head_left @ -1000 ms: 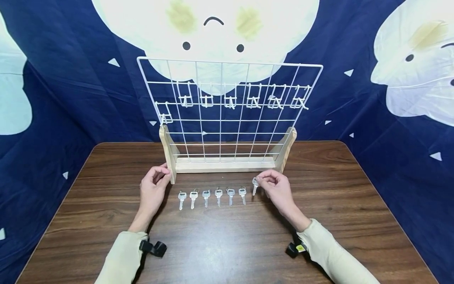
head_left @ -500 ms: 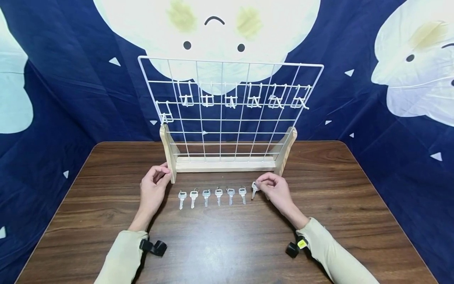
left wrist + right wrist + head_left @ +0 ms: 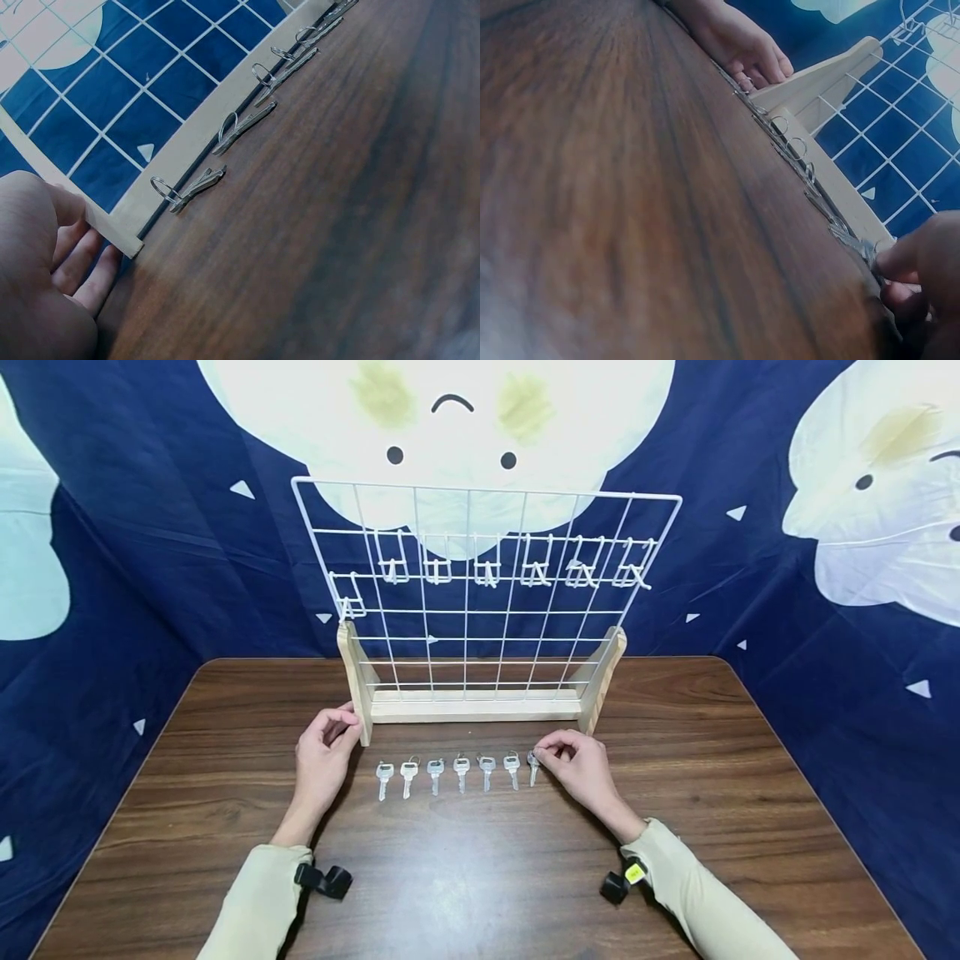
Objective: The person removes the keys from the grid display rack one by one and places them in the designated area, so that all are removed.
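In the head view my left hand (image 3: 322, 764) holds the front edge of the left wooden leg (image 3: 354, 685) of a white wire grid rack (image 3: 487, 612). The left wrist view has its fingers partly hidden behind that leg. My right hand (image 3: 581, 768) pinches a silver key (image 3: 533, 768) at its top, at the right end of a row of keys. The right wrist view shows this key (image 3: 851, 244) low against the table, its ring end hidden by the fingertips. Several other keys with split rings, such as the leftmost key (image 3: 384, 781), lie side by side on the table.
Several white wire hooks (image 3: 487, 575) hang along the upper grid, and a single hook (image 3: 350, 607) sits lower at the left. A wooden crossbar (image 3: 476, 707) joins the rack's legs behind the keys. The brown table (image 3: 450, 877) meets a blue cloth backdrop (image 3: 225, 577).
My right hand has moved slightly left and toward me, bringing its key from tilted beside the row to nearly in line with the others. The left hand has stayed at the rack's leg.
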{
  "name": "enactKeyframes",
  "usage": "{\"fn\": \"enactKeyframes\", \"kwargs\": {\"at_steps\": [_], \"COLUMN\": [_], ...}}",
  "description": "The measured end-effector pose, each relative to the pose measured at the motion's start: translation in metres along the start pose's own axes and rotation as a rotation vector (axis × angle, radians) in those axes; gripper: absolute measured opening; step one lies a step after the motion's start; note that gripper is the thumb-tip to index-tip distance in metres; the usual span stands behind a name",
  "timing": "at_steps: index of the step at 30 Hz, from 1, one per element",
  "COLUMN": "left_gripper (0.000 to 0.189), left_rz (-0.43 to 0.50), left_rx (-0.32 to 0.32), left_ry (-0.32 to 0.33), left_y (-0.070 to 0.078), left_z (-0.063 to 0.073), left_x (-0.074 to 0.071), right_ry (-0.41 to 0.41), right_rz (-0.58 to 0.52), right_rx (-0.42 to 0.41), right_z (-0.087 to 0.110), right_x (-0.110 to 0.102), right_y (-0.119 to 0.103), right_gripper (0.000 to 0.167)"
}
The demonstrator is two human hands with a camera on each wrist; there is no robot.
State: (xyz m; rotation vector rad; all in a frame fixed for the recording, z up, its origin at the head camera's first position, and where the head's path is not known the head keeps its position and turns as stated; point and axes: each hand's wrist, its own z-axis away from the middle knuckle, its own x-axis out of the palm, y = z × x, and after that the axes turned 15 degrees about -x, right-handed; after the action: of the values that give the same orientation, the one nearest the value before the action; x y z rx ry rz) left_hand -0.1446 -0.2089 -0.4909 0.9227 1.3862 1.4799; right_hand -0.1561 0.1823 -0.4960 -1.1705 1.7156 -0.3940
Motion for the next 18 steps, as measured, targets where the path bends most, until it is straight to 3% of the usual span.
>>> {"fn": "enactKeyframes", "kwargs": {"at_steps": [4,9,18], "left_gripper": [0.013,0.013,0.014], "left_rz": [0.002,0.008,0.020], "left_rx": [-0.001,-0.001,-0.004], "left_ry": [-0.001,-0.005,-0.004], "left_y": [0.0000,0.0002,0.0014], "left_z": [0.0008,0.0020,0.0030], "left_x": [-0.0003,-0.0005,0.0009], "right_ry": [-0.025,-0.052,-0.045], "right_rz": [0.093,0.135,0.015], "right_rx": [-0.055,-0.065,0.010], "right_z": [0.0006,0.0012,0.0002], "right_x": [0.0000,-0.0012,-0.0047], "right_y": [0.0001,-0.0014,-0.0028], "right_gripper": [0.012,0.009,0.013]}}
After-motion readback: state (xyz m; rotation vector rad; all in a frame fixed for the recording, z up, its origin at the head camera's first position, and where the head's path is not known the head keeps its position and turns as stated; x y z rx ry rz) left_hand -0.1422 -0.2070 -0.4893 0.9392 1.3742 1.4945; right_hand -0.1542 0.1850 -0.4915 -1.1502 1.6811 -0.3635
